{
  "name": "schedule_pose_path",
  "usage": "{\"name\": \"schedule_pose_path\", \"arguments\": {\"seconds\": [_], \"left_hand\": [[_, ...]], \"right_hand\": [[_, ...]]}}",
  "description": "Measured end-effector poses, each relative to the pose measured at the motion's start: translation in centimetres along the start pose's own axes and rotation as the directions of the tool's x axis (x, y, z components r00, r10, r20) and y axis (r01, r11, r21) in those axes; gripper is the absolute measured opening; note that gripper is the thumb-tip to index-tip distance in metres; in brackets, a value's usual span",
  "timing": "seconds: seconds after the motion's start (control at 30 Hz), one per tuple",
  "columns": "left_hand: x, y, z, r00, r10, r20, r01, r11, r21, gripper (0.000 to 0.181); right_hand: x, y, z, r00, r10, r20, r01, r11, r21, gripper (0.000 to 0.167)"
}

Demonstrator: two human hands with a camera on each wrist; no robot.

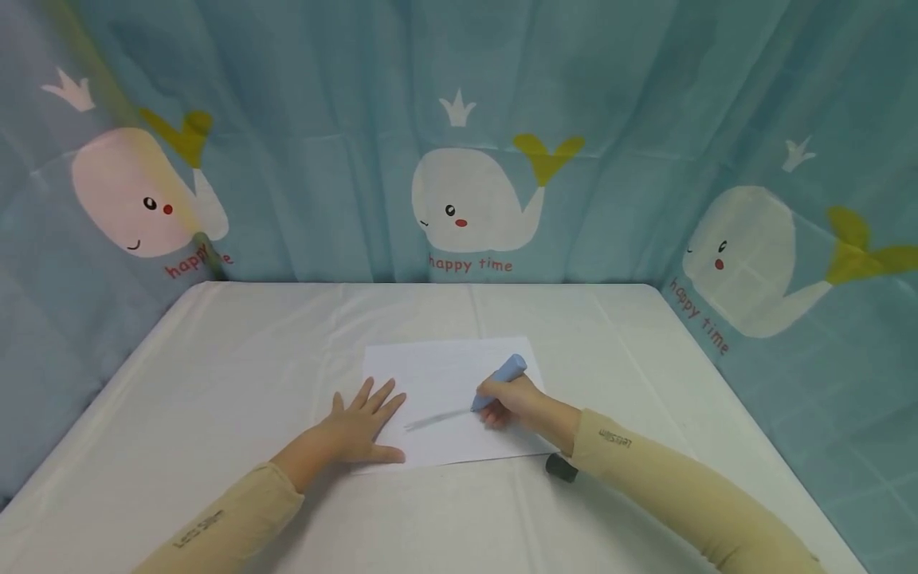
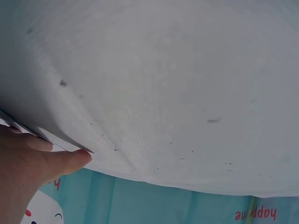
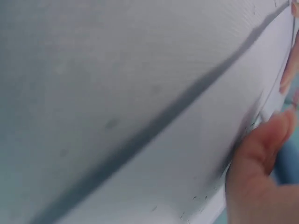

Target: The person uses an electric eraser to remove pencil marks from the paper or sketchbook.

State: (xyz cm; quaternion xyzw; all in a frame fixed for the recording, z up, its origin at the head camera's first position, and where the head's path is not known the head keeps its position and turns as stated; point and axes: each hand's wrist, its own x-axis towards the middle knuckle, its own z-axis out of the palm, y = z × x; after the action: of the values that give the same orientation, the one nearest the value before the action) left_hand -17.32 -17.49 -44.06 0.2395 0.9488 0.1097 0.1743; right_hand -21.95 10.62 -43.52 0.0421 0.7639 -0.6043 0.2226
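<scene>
A white sheet of paper (image 1: 445, 375) lies on the white-covered table. My left hand (image 1: 358, 430) rests with spread fingers on its left edge; in the left wrist view this hand (image 2: 37, 158) shows at the lower left. With my right hand (image 1: 512, 402) I grip a thick light-blue marker (image 1: 508, 371), slanted, its tip down at the paper. A faint grey streak (image 1: 433, 420) runs left from the tip; whether it is ink or shadow I cannot tell. In the right wrist view the right hand (image 3: 261, 168) partly hides the marker (image 3: 287, 161).
A short dark cylinder (image 1: 562, 468), perhaps a cap, lies by the paper's lower right corner, below my right wrist. The white tablecloth (image 1: 237, 359) reaches a blue whale-print curtain (image 1: 323, 199) at the back and both sides.
</scene>
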Motion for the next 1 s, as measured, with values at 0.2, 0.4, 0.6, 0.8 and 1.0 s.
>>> {"name": "schedule_pose_path", "arguments": {"seconds": [0.2, 0.4, 0.6, 0.8, 1.0], "left_hand": [[-0.02, 0.15, 0.04, 1.0, -0.006, 0.001, 0.006, 1.0, 0.005, 0.1], [-0.02, 0.25, -0.1, 1.0, -0.02, 0.013, 0.019, 1.0, 0.009, 0.1], [0.31, 0.28, -0.2, 0.999, -0.031, 0.036, 0.03, 0.999, 0.038, 0.101], [0.35, 0.46, -0.31, 0.998, -0.039, 0.045, 0.037, 0.999, 0.031, 0.101], [0.22, 0.59, -0.39, 0.999, -0.036, 0.041, 0.035, 0.999, 0.025, 0.1]], "right_hand": [[0.04, 0.05, 0.03, 1.0, 0.009, -0.004, -0.009, 1.0, -0.007, 0.014], [0.11, 0.05, 0.07, 1.0, 0.02, 0.006, -0.02, 1.0, -0.002, 0.015], [-0.02, -0.24, 0.17, 1.0, 0.006, 0.01, -0.006, 1.0, -0.004, 0.012], [-0.23, -0.41, 0.32, 1.0, 0.023, 0.012, -0.023, 1.0, -0.008, 0.012], [-0.53, -0.43, 0.52, 0.999, 0.032, 0.012, -0.032, 0.999, 0.001, 0.014]]}}
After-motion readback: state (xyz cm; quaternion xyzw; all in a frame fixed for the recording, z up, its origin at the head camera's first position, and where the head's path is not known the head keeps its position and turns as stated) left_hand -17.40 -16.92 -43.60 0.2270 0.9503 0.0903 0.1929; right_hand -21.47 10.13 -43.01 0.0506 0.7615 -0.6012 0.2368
